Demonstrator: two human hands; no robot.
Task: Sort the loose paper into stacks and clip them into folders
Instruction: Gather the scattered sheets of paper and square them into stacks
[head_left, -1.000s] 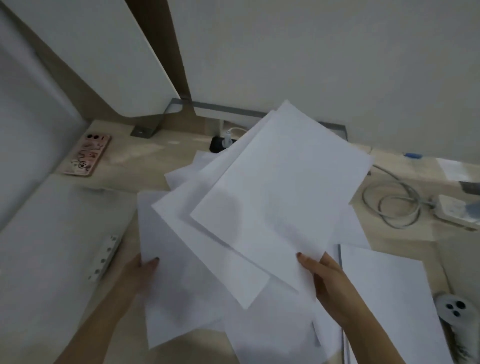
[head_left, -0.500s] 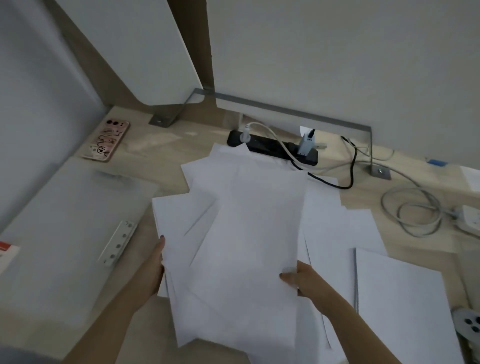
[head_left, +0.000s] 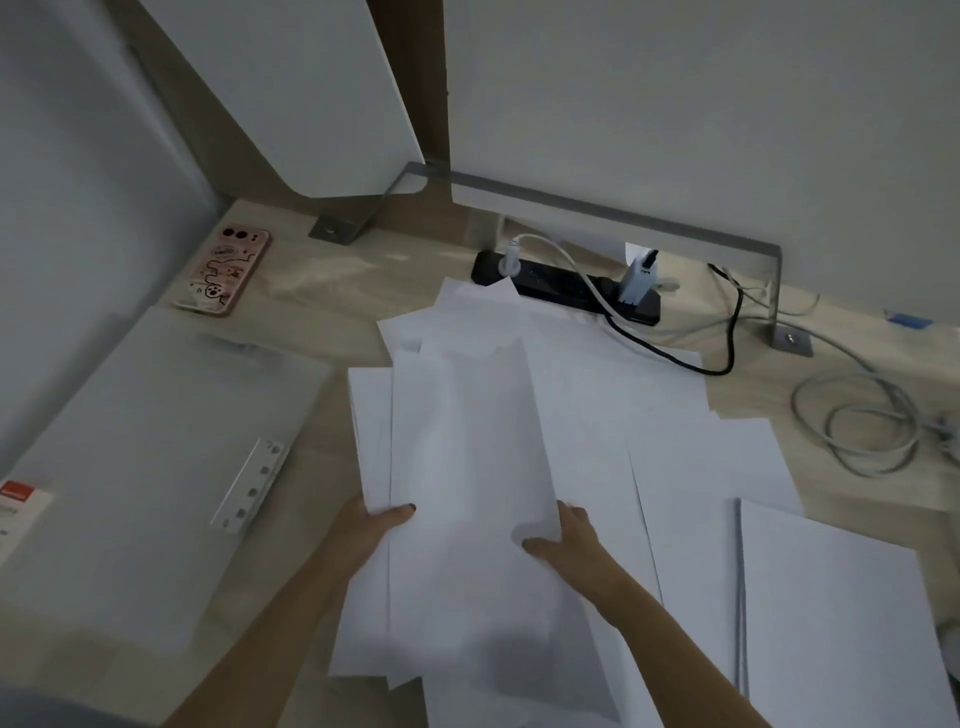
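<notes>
A bundle of white paper sheets (head_left: 467, 457) stands roughly upright in front of me over the wooden desk (head_left: 332, 291). My left hand (head_left: 371, 530) grips its left edge, thumb on the front. My right hand (head_left: 566, 540) grips the right edge, thumb across the front sheet. More loose sheets (head_left: 623, 395) lie fanned on the desk behind and right. A squared stack of paper (head_left: 841, 623) lies at the lower right. An open translucent folder (head_left: 156, 457) with a white clip strip (head_left: 249, 483) lies on the left.
A phone in a pink case (head_left: 223, 270) lies at the back left. A black power strip (head_left: 566, 286) with plugs and a black cable sits at the back, a coiled grey cable (head_left: 862, 426) at the right. White partition panels (head_left: 675, 104) close the desk's far side.
The sheets, held splayed and tilted a second ago, have been drawn together into a narrower upright bundle. My two hands have come closer to each other along its lower edges.
</notes>
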